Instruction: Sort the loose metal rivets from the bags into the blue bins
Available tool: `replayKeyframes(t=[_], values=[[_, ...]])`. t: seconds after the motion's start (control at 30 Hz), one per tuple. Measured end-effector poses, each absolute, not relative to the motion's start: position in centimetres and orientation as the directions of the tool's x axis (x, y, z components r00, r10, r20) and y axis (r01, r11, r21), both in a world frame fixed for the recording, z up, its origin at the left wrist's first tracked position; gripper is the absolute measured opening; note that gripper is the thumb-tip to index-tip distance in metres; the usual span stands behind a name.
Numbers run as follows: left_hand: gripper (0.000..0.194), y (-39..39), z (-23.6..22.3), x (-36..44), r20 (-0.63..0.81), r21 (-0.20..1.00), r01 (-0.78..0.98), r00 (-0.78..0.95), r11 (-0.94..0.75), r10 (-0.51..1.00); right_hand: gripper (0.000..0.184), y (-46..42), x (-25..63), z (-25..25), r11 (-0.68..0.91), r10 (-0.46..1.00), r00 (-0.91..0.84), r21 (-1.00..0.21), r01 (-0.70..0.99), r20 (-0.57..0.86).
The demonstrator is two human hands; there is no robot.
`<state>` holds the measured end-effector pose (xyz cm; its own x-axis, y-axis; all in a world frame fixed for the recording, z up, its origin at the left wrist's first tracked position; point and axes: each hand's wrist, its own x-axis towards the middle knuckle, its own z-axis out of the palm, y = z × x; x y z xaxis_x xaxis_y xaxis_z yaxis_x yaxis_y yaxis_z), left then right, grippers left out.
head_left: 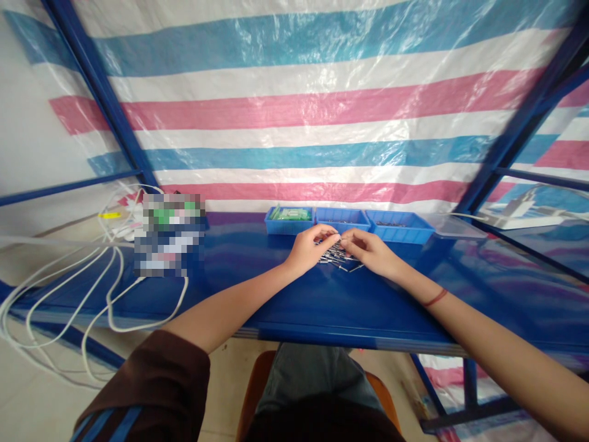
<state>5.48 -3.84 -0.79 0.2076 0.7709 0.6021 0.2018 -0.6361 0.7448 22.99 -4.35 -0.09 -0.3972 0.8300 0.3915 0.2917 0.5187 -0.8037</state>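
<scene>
A loose pile of slim, shiny metal rod-like pieces (332,255) lies on the blue tabletop, with a couple of them spread at its near edge. Over the pile, my left hand (307,247) and my right hand (370,250) meet with fingertips almost touching. Thumb and fingers are pinched together on both hands. Whatever sits between the fingertips is too small and covered to name. Just behind the hands stand three blue bins: the left bin (283,228) holds green-and-clear packets (291,213), while the middle bin (324,216) and right bin (414,232) contain small metallic bits.
White cables (122,294) loop over the table's left side beside a pixelated patch. A clear plastic lid (453,226) lies right of the bins. Blue frame posts (99,98) flank a striped plastic sheet (294,113). The table's front edge (350,341) runs above my lap.
</scene>
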Motion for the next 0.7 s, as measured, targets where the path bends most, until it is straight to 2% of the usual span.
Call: replayKeyframes(t=[0.3,0.47,0.6,0.7], values=[[0.012,-4.42,-0.39,5.51,0.630,0.704,0.234,0.232,-0.671,0.741,0.033,-4.76,22.82,0.41,0.545,0.800,-0.455,-0.792,0.275,0.393],[0.012,-4.35,-0.27,5.35,0.650,0.668,0.282,0.229,-0.688,0.725,0.033,-4.24,23.13,0.09,0.555,0.817,-0.373,-0.774,0.306,0.439],[0.013,-4.03,-0.54,5.28,0.630,0.673,0.324,0.219,-0.665,0.745,0.026,-4.48,23.31,0.38,0.632,0.771,-0.246,-0.657,0.410,0.588],[0.017,-3.78,-0.85,5.19,0.586,0.671,0.359,0.281,-0.649,0.760,0.022,-5.01,23.33,0.92,0.698,0.689,-0.294,-0.498,0.514,0.662]])
